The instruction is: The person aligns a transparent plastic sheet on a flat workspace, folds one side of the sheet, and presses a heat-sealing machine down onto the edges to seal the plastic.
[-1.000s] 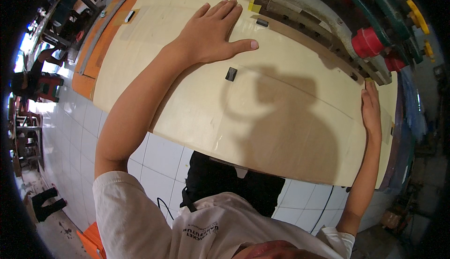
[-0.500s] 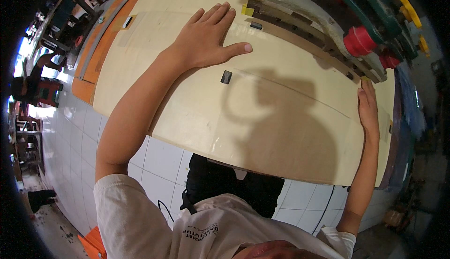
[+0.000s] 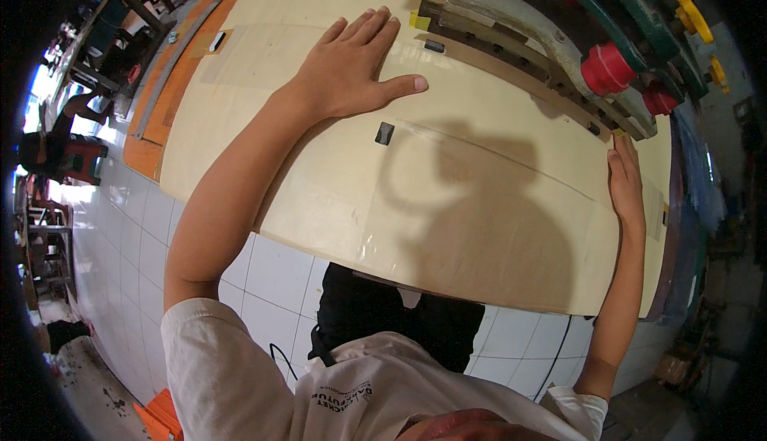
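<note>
My left hand (image 3: 349,72) lies flat on a cream-coloured sheet covering the worktable (image 3: 315,193), its thumb spread away from the fingers. At the right, my right hand (image 3: 626,177) stretches its fingers toward the yellow-marked near end of a long dark bar (image 3: 519,64), seemingly touching it; the fingertips are partly hidden. That bar runs along the foot of a green and grey machine (image 3: 543,21). A small black block (image 3: 385,133) sits on the sheet below my left hand, and another dark block (image 3: 435,46) lies beside the bar's far end.
Red wrapped parts (image 3: 610,69) and yellow knobs (image 3: 690,16) stick out from the machine. An orange board edge (image 3: 148,147) borders the table at the left. Clear plastic sheeting (image 3: 693,177) hangs at the right. A red stool (image 3: 82,160) stands on the tiled floor.
Both hands keep their places. The view has shifted very slightly; otherwise nothing visibly differs.
</note>
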{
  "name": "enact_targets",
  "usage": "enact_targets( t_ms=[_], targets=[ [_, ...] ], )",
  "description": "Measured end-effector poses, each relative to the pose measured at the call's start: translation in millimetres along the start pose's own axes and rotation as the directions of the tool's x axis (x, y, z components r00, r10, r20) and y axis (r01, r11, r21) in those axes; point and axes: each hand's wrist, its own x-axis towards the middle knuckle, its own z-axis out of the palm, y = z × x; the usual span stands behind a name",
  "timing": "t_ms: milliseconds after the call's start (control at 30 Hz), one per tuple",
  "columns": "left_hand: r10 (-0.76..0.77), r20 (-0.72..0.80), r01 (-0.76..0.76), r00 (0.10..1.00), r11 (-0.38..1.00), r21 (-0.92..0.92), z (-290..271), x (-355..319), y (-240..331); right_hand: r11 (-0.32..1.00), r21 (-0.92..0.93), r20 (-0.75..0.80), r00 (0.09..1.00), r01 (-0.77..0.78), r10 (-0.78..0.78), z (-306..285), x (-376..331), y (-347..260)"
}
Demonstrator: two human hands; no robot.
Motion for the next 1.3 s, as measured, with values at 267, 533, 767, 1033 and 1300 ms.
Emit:
enact_targets(
  t_ms=[267,533,767,1033,1300],
  targets=[
    [0.009,-0.002,-0.009,1.000,1.000,-0.002,0,1,-1,1.000,0.016,-0.002,1.000,0.006,-0.006,0,0,0],
    [0.010,0.013,-0.010,1.000,1.000,0.019,0,1,-1,0.998,0.020,-0.090,0.994,0.067,-0.065,4,-2,0],
    [0.020,-0.020,-0.021,1.000,1.000,-0.017,5,1,-4,0.997,0.004,-0.082,0.994,0.076,-0.075,2,-2,-2],
    [0.008,0.023,-0.008,1.000,1.000,0.011,-2,2,0,0.999,0.006,-0.065,0.997,0.040,-0.040,0,-3,-3],
    [0.018,0.012,-0.018,1.000,1.000,-0.009,-1,0,-2,1.000,-0.002,-0.028,0.999,0.019,-0.019,-2,-1,-5]
  ],
)
